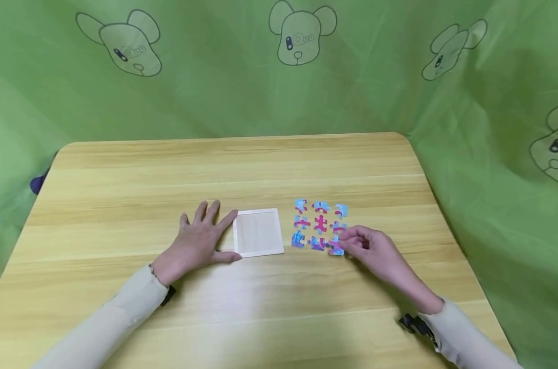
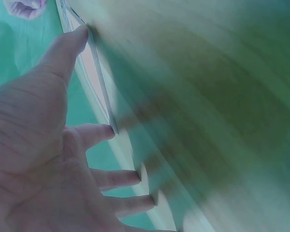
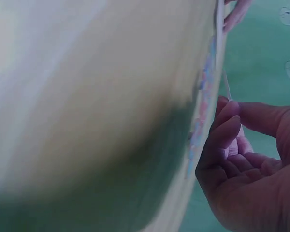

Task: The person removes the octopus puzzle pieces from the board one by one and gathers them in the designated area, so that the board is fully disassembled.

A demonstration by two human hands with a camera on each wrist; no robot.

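A square, shallow wooden tray [image 1: 259, 254] with a pale rim lies on the table. My left hand [image 1: 195, 246] is spread flat at its left side, with thumb and index finger touching the rim near two corners; the tray's edge [image 2: 100, 77] shows in the left wrist view. To the right of the tray, several pink and blue jigsaw pieces [image 1: 320, 224] lie in three loose rows. My right hand [image 1: 375, 251] pinches the lower-right jigsaw piece [image 1: 336, 247] between thumb and fingers. In the right wrist view that piece [image 3: 227, 84] appears edge-on, raised off the table.
The wood-grain table [image 1: 168, 169] has rounded far corners. A green curtain [image 1: 228, 97] with printed animal heads hangs behind and along the sides. A small dark object [image 1: 36, 184] shows beyond the table's left edge.
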